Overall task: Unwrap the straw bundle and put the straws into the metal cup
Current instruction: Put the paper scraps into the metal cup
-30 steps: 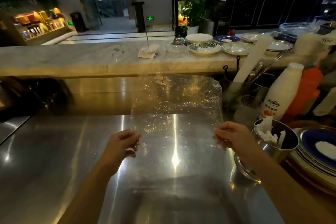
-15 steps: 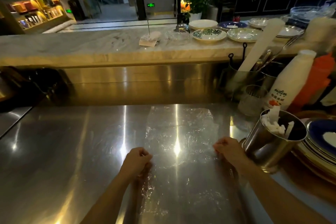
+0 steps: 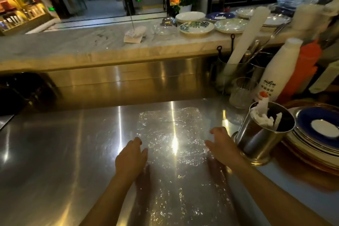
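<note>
Now I see the clear plastic wrap [image 3: 170, 134] lying flat on the steel desk [image 3: 55, 152], where a second ago it was held up in the air by its near corners and half a second ago it was just being laid down with both fists pinched on its edge. My left hand [image 3: 131, 159] has let go: its fingers are spread, palm down, at the left edge of the sheet, and the grip holds nothing. My right hand [image 3: 222, 146] is likewise open, fingers apart and slightly raised at the sheet's right edge, nothing clamped in it. Whether either palm actually presses on the film I cannot tell.

The metal cup [image 3: 262, 135] stands just right of my right hand, leaning a little on the edge of a stack of plates [image 3: 315, 145], as it did half a second ago. White paper-wrapped straws [image 3: 263, 113] stick out of its mouth, bunched toward the far left of the rim. Behind the cup stands a white bottle [image 3: 278, 71], with an orange bottle [image 3: 302, 71] to its right and a glass [image 3: 242, 91] to its left.
</note>
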